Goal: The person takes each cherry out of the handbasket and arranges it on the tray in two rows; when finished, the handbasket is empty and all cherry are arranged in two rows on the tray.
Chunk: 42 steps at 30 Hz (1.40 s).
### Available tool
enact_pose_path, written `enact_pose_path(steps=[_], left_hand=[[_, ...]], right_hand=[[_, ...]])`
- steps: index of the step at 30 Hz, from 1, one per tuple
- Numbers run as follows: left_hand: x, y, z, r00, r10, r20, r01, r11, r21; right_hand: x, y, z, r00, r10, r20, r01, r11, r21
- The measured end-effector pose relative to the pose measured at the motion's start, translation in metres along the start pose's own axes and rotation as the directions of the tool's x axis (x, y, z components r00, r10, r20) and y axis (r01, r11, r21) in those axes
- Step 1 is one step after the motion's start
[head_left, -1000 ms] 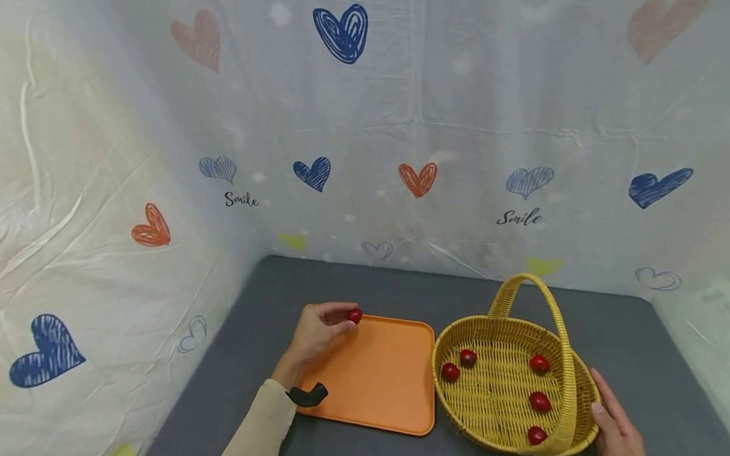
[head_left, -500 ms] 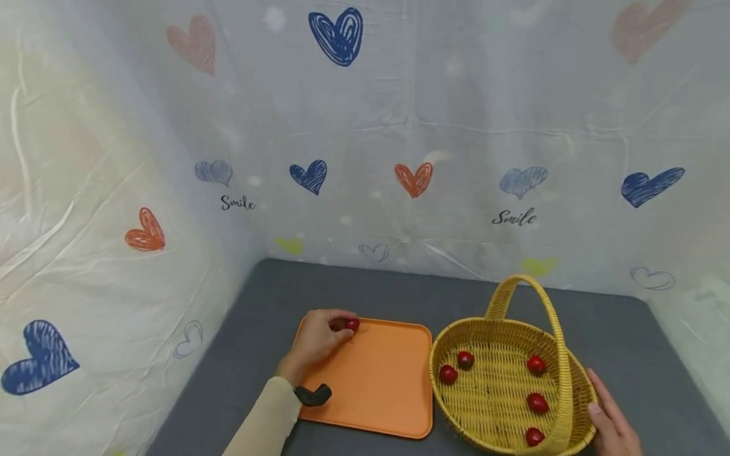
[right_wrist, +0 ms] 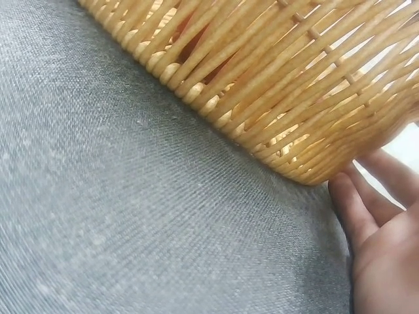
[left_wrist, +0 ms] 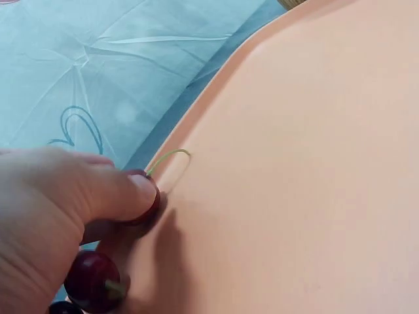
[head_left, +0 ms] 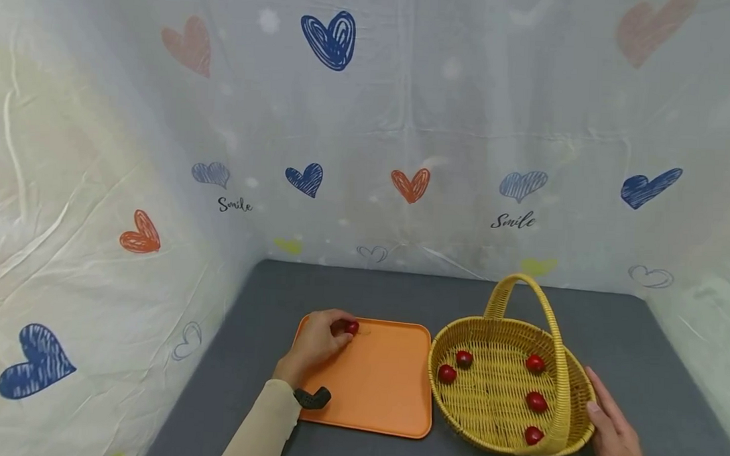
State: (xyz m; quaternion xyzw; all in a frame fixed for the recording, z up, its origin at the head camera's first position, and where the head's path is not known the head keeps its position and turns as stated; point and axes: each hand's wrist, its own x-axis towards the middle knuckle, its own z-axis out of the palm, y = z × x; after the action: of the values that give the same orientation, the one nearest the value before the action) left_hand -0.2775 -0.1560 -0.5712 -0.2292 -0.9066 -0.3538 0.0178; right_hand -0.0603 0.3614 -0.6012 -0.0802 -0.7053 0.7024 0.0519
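Observation:
My left hand (head_left: 317, 340) pinches a dark red cherry (head_left: 352, 328) between thumb and fingers, at the far left part of an orange tray (head_left: 390, 383). In the left wrist view this cherry's thin green stem (left_wrist: 171, 153) curves out over the tray, close to its edge. Beneath the hand there, another cherry (left_wrist: 91, 278) shows with a short stem, and a dark round one (left_wrist: 65, 307) is cut off by the frame. My right hand (head_left: 617, 428) rests its straight fingers against the right side of a yellow wicker basket (head_left: 496, 444); the fingertips (right_wrist: 340, 186) meet the weave.
Inside the basket lie several cherries (head_left: 537, 402), two at the left and the others at the right. Its tall arched handle (head_left: 557, 342) rises above them. Tray and basket stand side by side on a grey cloth-covered table (head_left: 363, 285), with a heart-patterned curtain (head_left: 357, 120) behind.
My left hand has come down and slightly nearer with the cherry, from over the tray's far rim to low over its surface. The right hand stays at the basket.

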Motion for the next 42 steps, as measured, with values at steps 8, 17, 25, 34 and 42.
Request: enact_pose_path(steps=[8, 17, 25, 34, 42], left_hand=[[0.000, 0.007, 0.000, 0.996, 0.065, -0.053, -0.066, 0.997, -0.026], [-0.001, 0.055, -0.002, 0.991, 0.131, -0.012, -0.128, 0.939, -0.318], [-0.006, 0.104, 0.018, 0.953, 0.271, 0.135, -0.159, 0.828, -0.538], [-0.005, 0.155, 0.052, 0.912, 0.325, 0.251, -0.113, 0.785, -0.609], [-0.002, 0.201, 0.096, 0.837, 0.392, 0.382, -0.145, 0.832, -0.536]], right_hand=[[0.001, 0.006, 0.000, 0.999, -0.047, 0.009, 0.047, 0.999, 0.018], [0.001, 0.009, 0.000, 0.999, -0.048, 0.011, 0.048, 0.999, 0.016], [0.001, 0.010, 0.001, 0.999, -0.035, 0.000, 0.035, 0.999, -0.025], [0.002, 0.007, -0.001, 1.000, -0.022, -0.015, 0.022, 0.999, -0.047], [0.003, 0.008, 0.000, 0.999, -0.034, 0.001, 0.034, 0.998, -0.056]])
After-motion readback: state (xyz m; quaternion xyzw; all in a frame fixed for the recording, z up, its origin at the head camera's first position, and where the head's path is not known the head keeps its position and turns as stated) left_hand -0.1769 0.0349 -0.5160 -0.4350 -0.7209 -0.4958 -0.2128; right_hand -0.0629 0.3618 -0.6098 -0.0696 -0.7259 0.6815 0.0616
